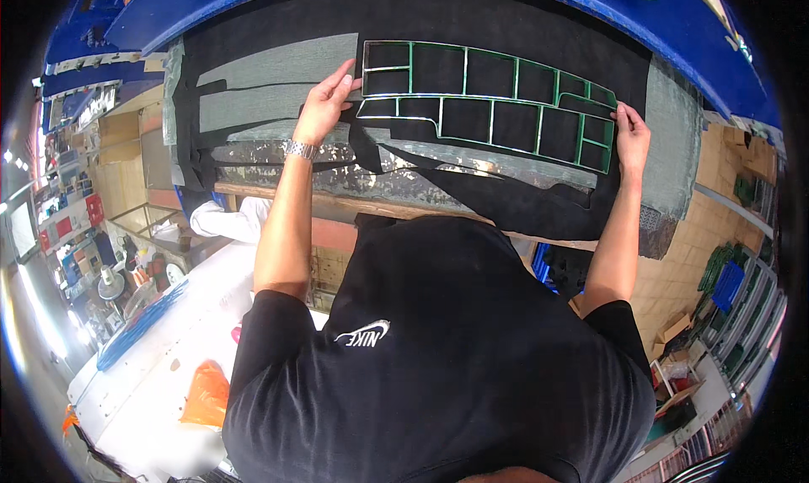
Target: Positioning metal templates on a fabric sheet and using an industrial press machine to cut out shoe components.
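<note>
The green frame (491,101) is lying over black sheeting (438,16) toward one o'clock. Right hand (634,138) is pinching its three-o'clock end; left hand (324,109) is touching nine o'clock, finger pinch unclear. Uneven pulling would be risking skew.

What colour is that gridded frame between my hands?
The gridded frame is green with pale edges, seen best in the head view.

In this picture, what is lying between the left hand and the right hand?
Between the left hand and right hand, the head view shows a green-edged, compartmented frame over black material.
</note>
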Available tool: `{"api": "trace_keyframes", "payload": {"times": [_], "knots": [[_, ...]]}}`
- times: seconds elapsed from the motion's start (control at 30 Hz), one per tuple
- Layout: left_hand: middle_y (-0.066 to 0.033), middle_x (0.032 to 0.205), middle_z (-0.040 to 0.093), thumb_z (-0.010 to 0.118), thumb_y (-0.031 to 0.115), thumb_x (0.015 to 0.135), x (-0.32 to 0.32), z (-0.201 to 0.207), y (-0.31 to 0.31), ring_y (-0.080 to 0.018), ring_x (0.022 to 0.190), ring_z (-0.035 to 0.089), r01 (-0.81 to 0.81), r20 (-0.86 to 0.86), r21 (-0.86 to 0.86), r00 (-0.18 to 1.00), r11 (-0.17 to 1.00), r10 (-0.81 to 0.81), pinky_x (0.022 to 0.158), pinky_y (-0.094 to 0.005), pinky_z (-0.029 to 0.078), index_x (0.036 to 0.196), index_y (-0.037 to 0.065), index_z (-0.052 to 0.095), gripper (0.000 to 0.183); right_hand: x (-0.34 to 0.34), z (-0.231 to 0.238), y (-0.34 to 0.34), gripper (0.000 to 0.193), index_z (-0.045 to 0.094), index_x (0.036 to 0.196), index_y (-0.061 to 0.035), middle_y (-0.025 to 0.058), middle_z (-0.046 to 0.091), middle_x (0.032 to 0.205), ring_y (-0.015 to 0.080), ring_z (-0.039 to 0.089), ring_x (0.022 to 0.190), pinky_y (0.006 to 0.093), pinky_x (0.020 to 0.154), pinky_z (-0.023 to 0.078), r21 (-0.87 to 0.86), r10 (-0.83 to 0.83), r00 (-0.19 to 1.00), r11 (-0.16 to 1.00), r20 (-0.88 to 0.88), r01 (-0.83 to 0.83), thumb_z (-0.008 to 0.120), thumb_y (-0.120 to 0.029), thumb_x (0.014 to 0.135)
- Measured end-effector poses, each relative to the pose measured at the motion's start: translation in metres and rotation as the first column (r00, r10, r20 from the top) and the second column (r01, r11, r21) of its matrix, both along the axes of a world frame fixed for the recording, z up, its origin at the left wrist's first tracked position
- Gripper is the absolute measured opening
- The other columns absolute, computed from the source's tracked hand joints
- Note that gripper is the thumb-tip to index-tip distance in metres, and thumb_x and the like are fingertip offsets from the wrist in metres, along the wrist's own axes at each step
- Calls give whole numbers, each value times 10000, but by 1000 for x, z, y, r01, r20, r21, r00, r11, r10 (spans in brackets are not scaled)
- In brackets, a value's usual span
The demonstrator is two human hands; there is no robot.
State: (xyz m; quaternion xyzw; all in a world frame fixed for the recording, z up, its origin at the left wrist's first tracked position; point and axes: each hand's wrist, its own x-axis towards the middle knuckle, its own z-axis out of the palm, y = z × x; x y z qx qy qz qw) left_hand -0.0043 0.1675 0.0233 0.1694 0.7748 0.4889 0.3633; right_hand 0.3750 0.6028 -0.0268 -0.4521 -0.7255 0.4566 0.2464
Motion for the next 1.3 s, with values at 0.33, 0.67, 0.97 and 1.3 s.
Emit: {"api": "trace_keyframes", "payload": {"times": [0.33, 0.67, 0.97, 1.3], "knots": [[-145, 1099, 712, 667, 196, 963, 94, 18, -61, -209, 1024, 685, 159, -364, -12, 919, 987, -153, 860, -331, 537, 1250, 29, 655, 333, 18, 54, -51, 255, 741, 1116, -63, 101, 759, 984, 142, 695, 909, 304, 826, 530, 434, -136, 987, 897, 85, 86, 645, -252, 976], [-53, 1080, 656, 777, 207, 784, 155, -28, -91, -285, 1069, 565, 427, -621, -243, 622, 871, -478, 935, -440, 400, 1156, 133, 708, 385, -22, 134, -105, 293, 718, 1000, 26, 97, 750, 871, 130, 701, 821, 283, 803, 538, 390, 5, 996, 921, -85, 29, 599, -242, 1009], [-48, 1006, 625, 789, 181, 752, 157, -59, -86, -286, 1021, 553, 358, -740, -191, 559, 914, -374, 932, -440, 394, 1088, 150, 727, 343, 11, 118, -164, 313, 708, 931, 15, 102, 721, 778, 155, 710, 752, 299, 739, 544, 377, -70, 997, 923, -18, 72, 592, -265, 1006], [-102, 1037, 660, 711, 239, 781, 131, -88, -67, -353, 1019, 577, 359, -798, -262, 441, 896, -411, 839, -529, 445, 1079, 159, 727, 308, 42, 25, -271, 524, 656, 1217, 18, 242, 648, 1235, 398, 611, 1164, 467, 998, 478, 280, 266, 796, 837, 544, -471, 754, -330, 839]]}}
